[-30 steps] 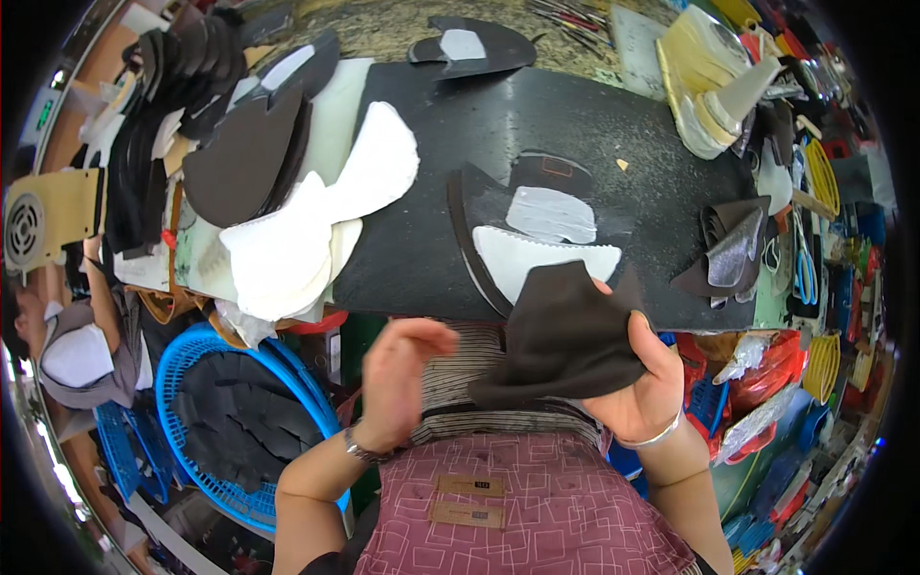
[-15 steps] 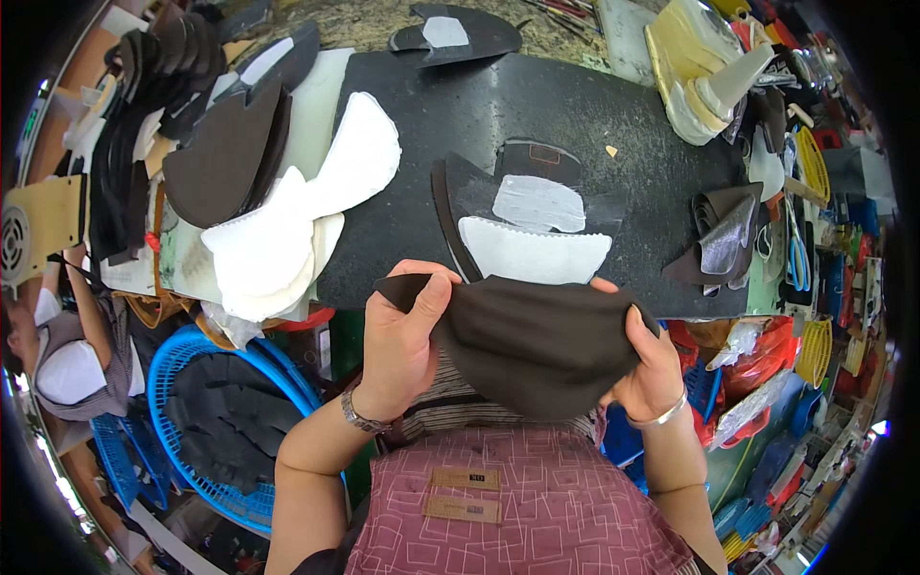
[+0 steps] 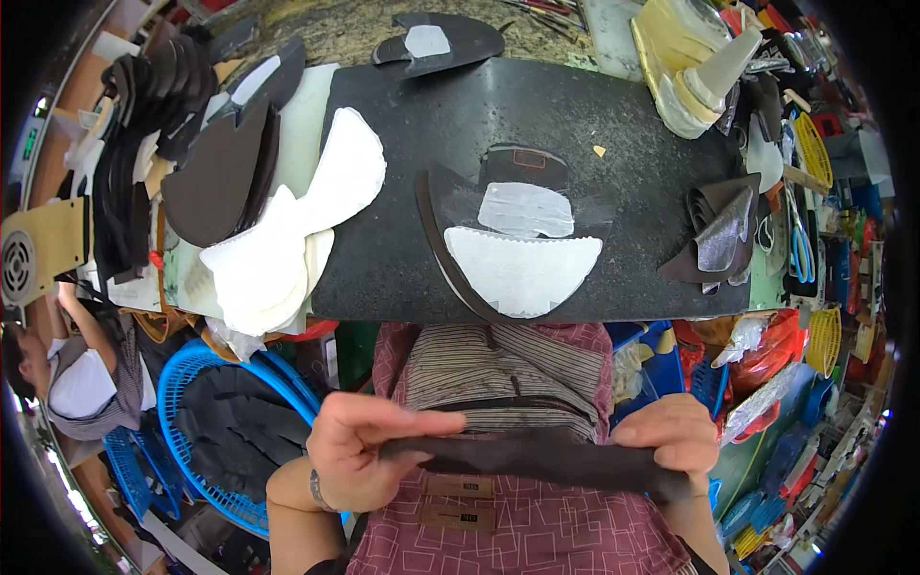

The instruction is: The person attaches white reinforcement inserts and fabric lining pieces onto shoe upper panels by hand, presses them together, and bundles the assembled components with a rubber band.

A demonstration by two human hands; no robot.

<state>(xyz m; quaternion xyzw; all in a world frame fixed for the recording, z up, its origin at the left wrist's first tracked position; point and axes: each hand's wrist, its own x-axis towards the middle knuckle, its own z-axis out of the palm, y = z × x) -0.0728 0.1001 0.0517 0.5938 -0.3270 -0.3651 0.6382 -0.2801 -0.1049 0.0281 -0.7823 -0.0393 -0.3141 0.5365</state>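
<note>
Low in front of my torso, a dark brown flexible shoe-upper piece (image 3: 546, 462) is stretched between my hands, seen almost edge-on as a narrow band. My left hand (image 3: 355, 450) pinches one end, its index finger pointing along the piece. Round the other end, my right hand (image 3: 676, 441) is closed, slightly blurred. Beyond them, on the black work mat (image 3: 402, 259), lies another dark upper piece (image 3: 546, 165) with a grey-white patch (image 3: 525, 209) and a white scalloped lining piece (image 3: 522, 268) on it.
To the left are white padded pieces (image 3: 264, 254) and stacked brown pieces (image 3: 218, 182). A glue container with a cone nozzle (image 3: 719, 77) stands back right, folded dark material (image 3: 719, 230) below it. A blue basket (image 3: 182, 450) is lower left; another person (image 3: 81, 359) sits beyond it.
Both hands have come down from the mat's front edge toward my lap with the brown piece, which has turned from broad face to edge-on. The white lining piece is now fully visible.
</note>
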